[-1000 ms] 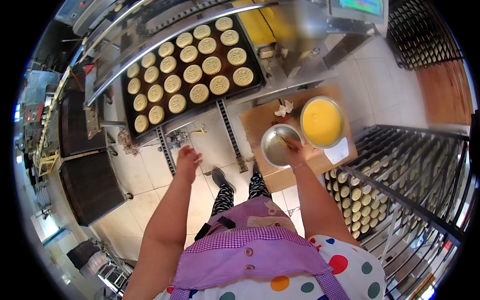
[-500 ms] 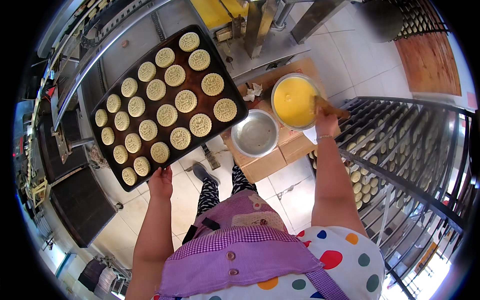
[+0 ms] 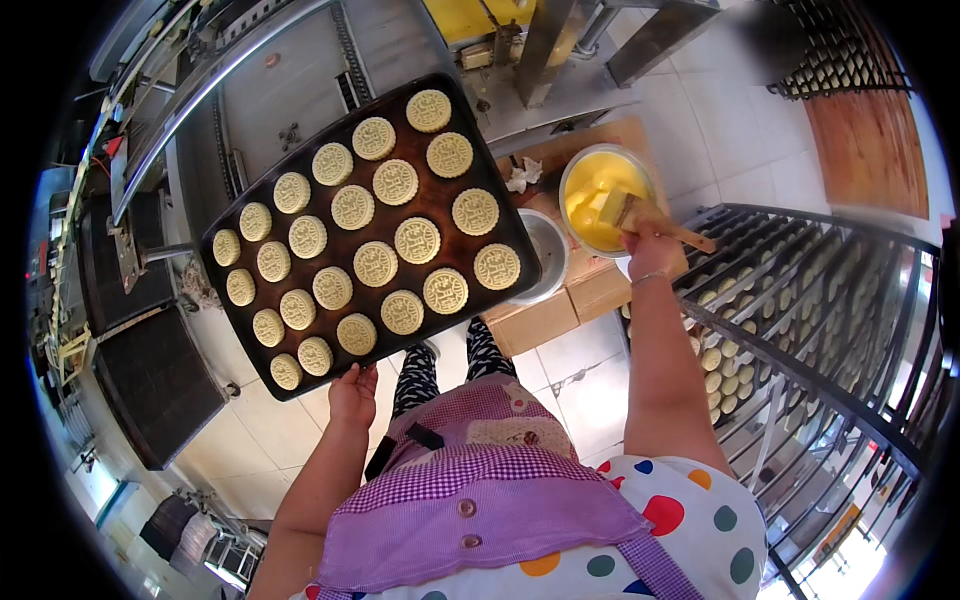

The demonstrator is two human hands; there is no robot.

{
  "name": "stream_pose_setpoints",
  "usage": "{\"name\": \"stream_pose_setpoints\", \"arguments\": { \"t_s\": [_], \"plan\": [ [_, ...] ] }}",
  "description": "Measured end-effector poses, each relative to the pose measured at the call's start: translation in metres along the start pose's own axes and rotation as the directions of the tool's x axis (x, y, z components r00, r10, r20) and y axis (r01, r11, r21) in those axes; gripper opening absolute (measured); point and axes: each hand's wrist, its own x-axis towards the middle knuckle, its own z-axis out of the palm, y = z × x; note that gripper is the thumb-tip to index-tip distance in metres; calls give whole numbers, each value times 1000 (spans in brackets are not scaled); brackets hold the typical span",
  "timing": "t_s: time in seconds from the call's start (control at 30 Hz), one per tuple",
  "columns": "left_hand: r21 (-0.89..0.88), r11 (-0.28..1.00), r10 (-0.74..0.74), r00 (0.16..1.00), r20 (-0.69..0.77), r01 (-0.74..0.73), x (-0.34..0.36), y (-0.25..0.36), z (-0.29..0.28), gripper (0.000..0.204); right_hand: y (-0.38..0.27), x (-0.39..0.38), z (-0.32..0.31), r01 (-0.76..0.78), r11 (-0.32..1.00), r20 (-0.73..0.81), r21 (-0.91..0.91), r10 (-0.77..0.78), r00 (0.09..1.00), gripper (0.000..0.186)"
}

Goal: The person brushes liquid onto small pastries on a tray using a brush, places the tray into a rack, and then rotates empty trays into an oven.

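My left hand point(image 3: 353, 396) grips the near edge of a dark baking tray point(image 3: 335, 262), its fingers partly hidden under the rim. Rows of round, pale mooncakes point(image 3: 353, 207) with stamped tops lie on the tray, several of them. In my right hand point(image 3: 652, 248) is a pastry brush point(image 3: 648, 218) with a wooden handle. Its bristles hang over a metal bowl point(image 3: 566, 190) of yellow egg wash point(image 3: 592, 178), and I cannot tell if they touch the liquid. Partly covered by the tray's right corner is a second metal bowl point(image 3: 548, 262).
Both bowls stand on a cardboard box point(image 3: 598, 291), with a crumpled tissue point(image 3: 523, 175) beside them. A black rack point(image 3: 800, 340) holding trays of mooncakes rises at the right. Metal machinery point(image 3: 290, 70) with a rail lies beyond the tray. Dark trays point(image 3: 160, 400) are at the left.
The tray has shifted right and nearer, now covering part of the second bowl. The brush has lifted and turned, so its bristles show above the egg wash.
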Motion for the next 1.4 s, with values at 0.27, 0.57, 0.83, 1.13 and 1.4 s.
{"name": "stream_pose_setpoints", "arguments": {
  "t_s": [0.27,0.57,0.83,1.13,1.4],
  "plan": [
    [75,997,-29,999,-14,30,-21,-15,-7,13,48,-24,-25,509,385,441,-770,-257,860,50],
    [321,884,-387,917,99,339,-35,8,-29,14,-14,-181,128,14,995,518,-98,39,855,55],
    [690,722,-159,955,249,-60,-28,54,-89,12,74,-308,333,193,977,806,-87,-45,591,51],
    [667,737,-72,970,234,-107,-28,79,-149,15,31,-188,302,568,820,469,-72,-475,744,25],
    [696,701,-48,963,264,-156,-29,93,-160,19,133,-379,393,409,909,855,-79,-150,497,46]
  ]
}}
